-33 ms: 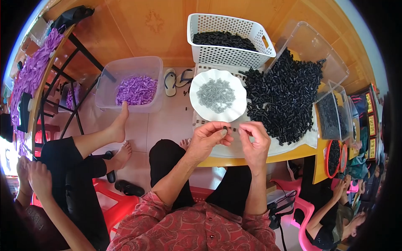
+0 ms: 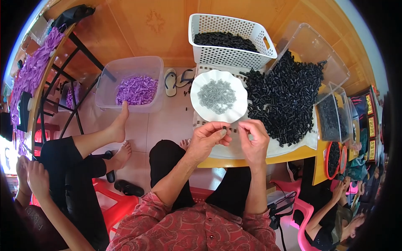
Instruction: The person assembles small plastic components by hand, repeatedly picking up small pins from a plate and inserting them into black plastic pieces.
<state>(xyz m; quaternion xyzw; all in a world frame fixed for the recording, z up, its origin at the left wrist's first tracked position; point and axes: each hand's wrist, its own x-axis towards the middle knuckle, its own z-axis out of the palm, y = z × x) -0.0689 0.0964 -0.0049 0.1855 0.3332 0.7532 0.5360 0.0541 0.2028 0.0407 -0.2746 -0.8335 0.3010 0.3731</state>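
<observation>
My left hand [image 2: 206, 138] pinches a small black tube-shaped piece [image 2: 224, 128] between thumb and fingertips, above the near edge of the table. Just right of it, my right hand [image 2: 256, 139] has thumb and forefinger pressed together; whatever they hold is too small to make out. The fingertips of the two hands are close but apart. Beyond them is a white plate with a wavy rim [image 2: 197, 109], with a heap of small clear pieces [image 2: 217, 96] on it. To the right of the plate spreads a large pile of black tube-shaped pieces [image 2: 284, 100].
A white perforated basket [image 2: 234, 56] of black pieces stands behind the plate. A clear bin [image 2: 331, 54] lies tipped behind the pile. On the floor at left sits a translucent tub [image 2: 104, 90] with purple pieces. Co-workers sit on both sides; one's bare foot [image 2: 120, 123] is near the tub.
</observation>
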